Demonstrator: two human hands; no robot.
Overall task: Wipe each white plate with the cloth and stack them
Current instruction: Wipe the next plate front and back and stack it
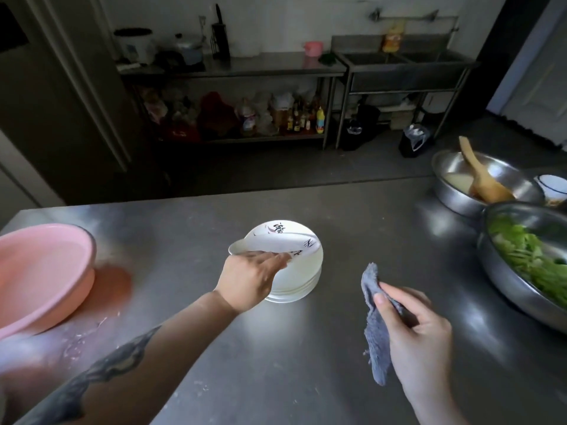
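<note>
left hand (250, 279) tilts top plate (276, 240) on stack (302, 280); right hand (420, 335) grips grey cloth (376, 332)

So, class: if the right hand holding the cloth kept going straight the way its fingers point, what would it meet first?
Probably the stack of white plates: the right hand with the grey cloth points leftward toward it, though depth is uncertain.

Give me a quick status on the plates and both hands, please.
Left hand holds top plate, tilted over the stack. Right hand grips grey cloth, clear of the plates. Nothing in the way.
</note>
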